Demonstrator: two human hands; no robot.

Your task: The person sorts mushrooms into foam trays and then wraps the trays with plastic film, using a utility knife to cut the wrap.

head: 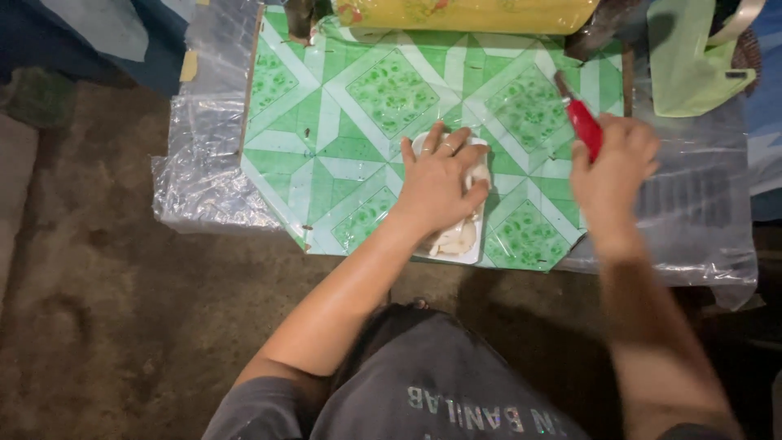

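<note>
Pressing flat on the white tray [476, 244] at the bench's [326, 122] near edge, left hand [436, 189] steadies it; right hand [612, 167], fisted round a red-handled tool [582, 121], should work clear of those fingers.

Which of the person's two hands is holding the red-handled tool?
The right hand grips the red-handled tool above the green patterned board. The left hand holds no tool; it lies flat on the white tray of pale pieces.
</note>
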